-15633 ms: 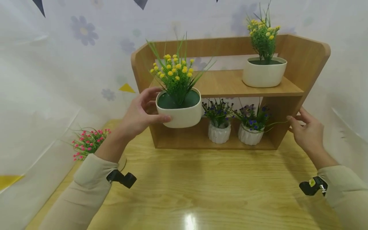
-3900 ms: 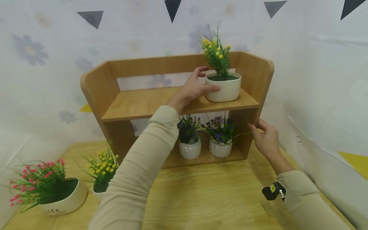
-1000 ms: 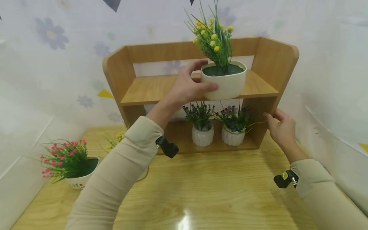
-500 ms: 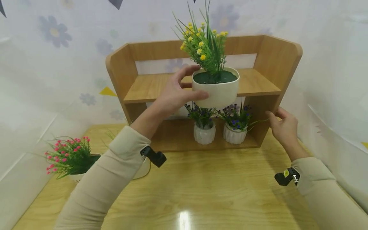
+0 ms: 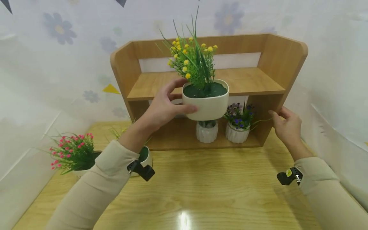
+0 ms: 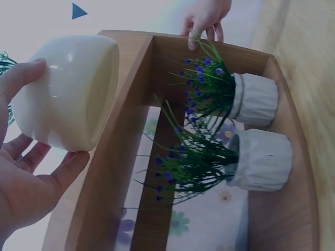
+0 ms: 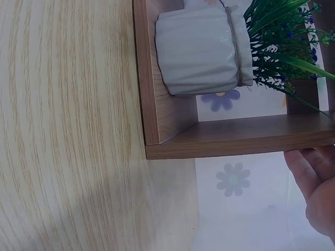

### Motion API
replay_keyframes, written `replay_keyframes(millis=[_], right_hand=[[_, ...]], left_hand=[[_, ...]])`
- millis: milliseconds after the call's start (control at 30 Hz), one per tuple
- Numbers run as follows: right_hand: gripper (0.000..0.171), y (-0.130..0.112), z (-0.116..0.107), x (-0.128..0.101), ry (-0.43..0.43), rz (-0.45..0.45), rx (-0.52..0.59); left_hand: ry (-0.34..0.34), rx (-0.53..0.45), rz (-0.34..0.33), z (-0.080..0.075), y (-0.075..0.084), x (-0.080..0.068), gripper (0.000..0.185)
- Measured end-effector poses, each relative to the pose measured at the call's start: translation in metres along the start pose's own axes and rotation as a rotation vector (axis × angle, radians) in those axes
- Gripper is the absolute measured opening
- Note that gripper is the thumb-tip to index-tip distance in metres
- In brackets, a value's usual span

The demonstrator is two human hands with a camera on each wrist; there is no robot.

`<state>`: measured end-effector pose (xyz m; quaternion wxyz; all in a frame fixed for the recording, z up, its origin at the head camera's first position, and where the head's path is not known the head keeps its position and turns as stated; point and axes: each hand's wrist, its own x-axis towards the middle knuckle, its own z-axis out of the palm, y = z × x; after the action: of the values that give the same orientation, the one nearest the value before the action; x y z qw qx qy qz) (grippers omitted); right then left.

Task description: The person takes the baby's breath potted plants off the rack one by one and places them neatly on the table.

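My left hand (image 5: 161,107) holds a cream oval flowerpot (image 5: 207,107) with yellow flowers and green grass, thumb on its front and fingers round its left end. The pot hangs in the air in front of the wooden shelf (image 5: 247,78), hiding the flowers of a small white pot behind it. In the left wrist view the pot's smooth side and underside (image 6: 101,99) face the camera. My right hand (image 5: 288,126) grips the shelf's right side panel, thumb at its front edge; in the right wrist view its fingers (image 7: 309,170) touch the panel's outer face.
Two white ribbed pots (image 5: 237,132) with blue-purple flowers stand on the lower shelf board. On the table's left are a pot with pink flowers (image 5: 75,152) and another cream pot (image 5: 146,158), partly behind my left arm. The wooden table (image 5: 207,182) extends in front of the shelf.
Earlier the yellow-flowered pot stood on the upper board's right side. My left hand has lifted it off and carried it forward, down and left. The right hand keeps its place on the panel.
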<state>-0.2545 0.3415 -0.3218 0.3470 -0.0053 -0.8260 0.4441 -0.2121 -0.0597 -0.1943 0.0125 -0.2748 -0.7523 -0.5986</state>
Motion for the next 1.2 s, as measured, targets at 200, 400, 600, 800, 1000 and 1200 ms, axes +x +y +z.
replay_keyframes(millis=[200, 400, 600, 800, 1000, 1200], right_hand=[[0.026, 0.000, -0.002, -0.002, -0.019, 0.017, 0.022], [0.028, 0.001, -0.005, -0.002, -0.046, 0.018, 0.035], [0.029, 0.003, -0.006, -0.004, -0.046, -0.009, 0.026], [0.030, 0.003, -0.006, -0.006, -0.052, -0.025, 0.027], [0.027, 0.001, -0.007, -0.009, -0.038, -0.038, 0.013], [0.028, 0.001, -0.008, -0.011, -0.049, -0.022, 0.010]], left_hand=[[0.012, 0.039, -0.066, -0.001, -0.013, -0.020, 0.086], [0.017, 0.044, -0.072, 0.000, -0.030, -0.039, 0.080], [-0.008, 0.016, -0.031, 0.003, -0.043, -0.054, 0.074], [0.011, 0.014, -0.069, 0.008, -0.054, -0.068, 0.076], [0.012, -0.030, -0.126, 0.014, -0.066, -0.082, 0.070], [-0.001, -0.083, -0.161, 0.017, -0.076, -0.094, 0.065]])
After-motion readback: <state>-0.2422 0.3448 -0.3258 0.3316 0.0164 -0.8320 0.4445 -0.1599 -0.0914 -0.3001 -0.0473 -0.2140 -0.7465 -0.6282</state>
